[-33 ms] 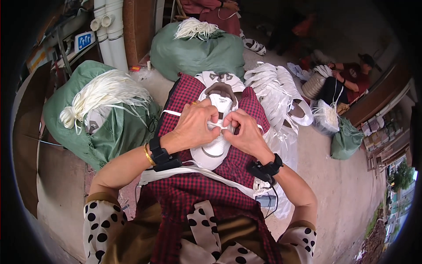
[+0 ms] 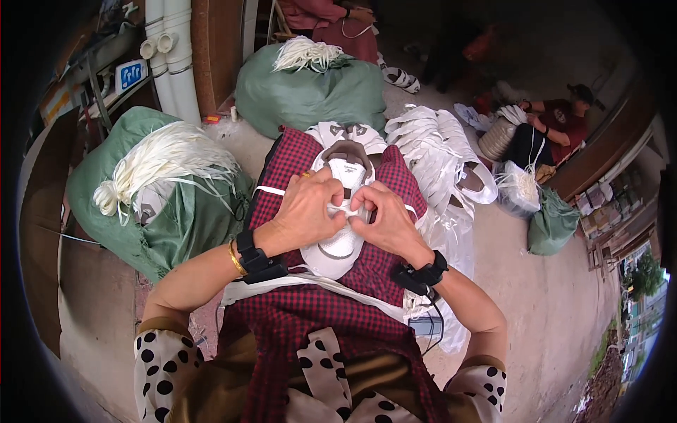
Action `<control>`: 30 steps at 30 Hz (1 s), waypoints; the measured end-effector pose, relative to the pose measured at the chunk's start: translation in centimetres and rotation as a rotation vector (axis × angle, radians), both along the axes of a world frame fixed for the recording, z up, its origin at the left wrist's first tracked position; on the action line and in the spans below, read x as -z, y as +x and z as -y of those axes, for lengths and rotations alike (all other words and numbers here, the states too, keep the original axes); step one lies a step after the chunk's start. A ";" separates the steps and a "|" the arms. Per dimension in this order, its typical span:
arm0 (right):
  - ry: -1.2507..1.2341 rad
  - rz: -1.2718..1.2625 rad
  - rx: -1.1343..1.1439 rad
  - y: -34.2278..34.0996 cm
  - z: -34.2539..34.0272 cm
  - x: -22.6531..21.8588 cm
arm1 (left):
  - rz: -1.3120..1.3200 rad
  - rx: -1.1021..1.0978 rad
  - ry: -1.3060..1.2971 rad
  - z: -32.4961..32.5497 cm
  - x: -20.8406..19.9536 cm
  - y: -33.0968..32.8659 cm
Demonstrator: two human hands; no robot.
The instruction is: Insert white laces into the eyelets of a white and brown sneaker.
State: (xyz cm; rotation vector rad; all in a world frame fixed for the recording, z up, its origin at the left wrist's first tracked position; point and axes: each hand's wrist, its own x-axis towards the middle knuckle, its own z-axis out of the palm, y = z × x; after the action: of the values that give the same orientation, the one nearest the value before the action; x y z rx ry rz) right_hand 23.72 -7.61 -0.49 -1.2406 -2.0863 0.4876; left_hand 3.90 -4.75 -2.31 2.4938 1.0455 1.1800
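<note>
A white sneaker (image 2: 331, 262) with a brown collar lies on the red-and-black checked cloth (image 2: 310, 315) over my lap, its toe toward me. Both hands meet above its tongue (image 2: 345, 171). My left hand (image 2: 305, 210) is closed, thumb and forefinger pinching a white shoelace (image 2: 344, 209). From the other side my right hand (image 2: 385, 217) pinches the same lace, fingertips close to the left ones. Loose lace ends stick out beside both hands. The lower eyelets are partly hidden by my fingers. Just beyond this shoe sits another white sneaker (image 2: 325, 132).
Green sacks stand at left (image 2: 120, 243) and beyond (image 2: 310, 99), each topped with white laces. A stack of white sneakers (image 2: 423, 151) lies to the right on clear plastic (image 2: 451, 247). Farther right, a person (image 2: 564, 127) sits by a small green sack (image 2: 553, 229). Another seated person (image 2: 331, 21) is at the back.
The whole view has shifted slightly, so the scene sits a little farther left. Both hands stay at the lace, with only small finger movement.
</note>
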 end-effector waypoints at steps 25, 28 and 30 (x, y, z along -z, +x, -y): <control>0.503 -0.188 0.123 3.3 10.4 -7.4 | 0.170 0.129 0.204 6.1 -6.5 -1.8; 0.910 -0.226 0.107 3.4 15.7 -13.9 | 0.245 0.241 0.507 9.7 -13.1 -3.5; 1.192 -0.372 0.115 1.8 18.6 -16.5 | 0.559 0.341 0.545 13.1 -16.2 -4.1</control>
State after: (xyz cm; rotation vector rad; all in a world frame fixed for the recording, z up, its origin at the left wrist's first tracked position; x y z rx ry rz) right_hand 25.50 -26.23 15.96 -0.4759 -1.4977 -0.5134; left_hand -0.17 -17.88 13.93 2.2932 0.1573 2.0647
